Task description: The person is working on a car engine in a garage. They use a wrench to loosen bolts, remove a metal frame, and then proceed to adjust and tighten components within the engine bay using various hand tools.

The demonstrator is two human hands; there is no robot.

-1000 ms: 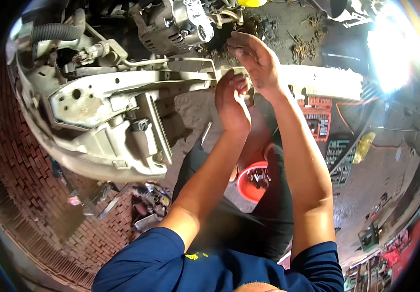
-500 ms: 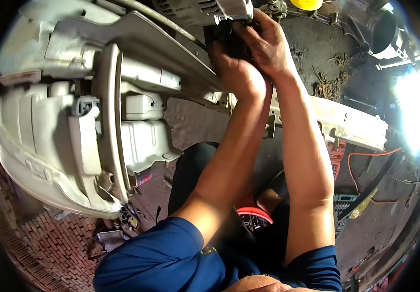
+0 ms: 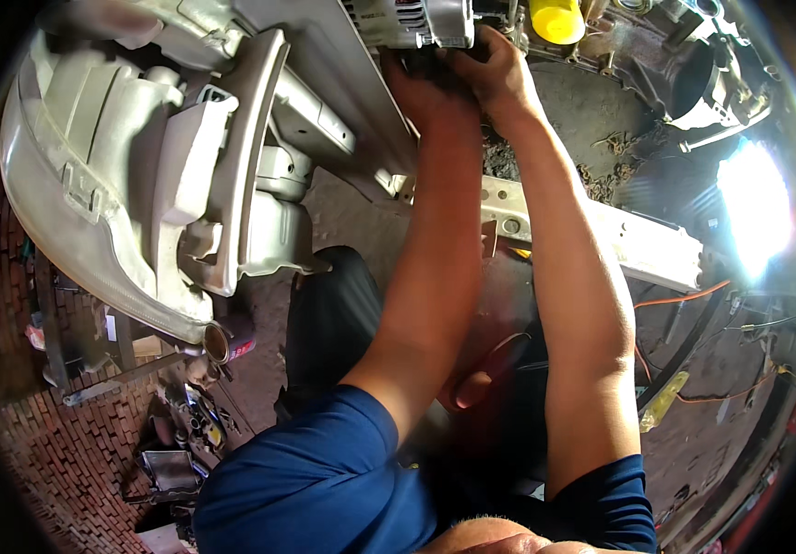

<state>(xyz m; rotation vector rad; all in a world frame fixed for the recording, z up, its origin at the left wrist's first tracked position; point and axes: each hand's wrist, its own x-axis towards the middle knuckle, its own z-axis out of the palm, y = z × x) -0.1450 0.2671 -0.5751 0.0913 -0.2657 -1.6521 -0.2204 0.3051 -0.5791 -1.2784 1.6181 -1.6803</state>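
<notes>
Both my arms reach up to an alternator (image 3: 407, 23), a silver finned housing at the top edge. My left hand (image 3: 430, 100) is tucked in the shadow right below it, its fingers hidden behind dark parts. My right hand (image 3: 501, 81) is at the housing's lower right corner. Its fingers and thumb are bent inward under that corner, closed around something too dark to make out. A yellow cap (image 3: 557, 20) stands to the right of the housing, on the engine.
A pale car fender (image 3: 89, 198) and body rail (image 3: 342, 65) fill the left. A perforated white crossbar (image 3: 642, 245) runs behind my forearms. A bright lamp (image 3: 756, 203) glares at right. An orange cable (image 3: 684, 297) lies on the floor. Tools and parts lie by the brick paving (image 3: 65, 462).
My view has shifted, showing more of the alternator and yellow cap. My left forearm stands more upright and its hand has turned further under the housing. My right hand stays at the corner.
</notes>
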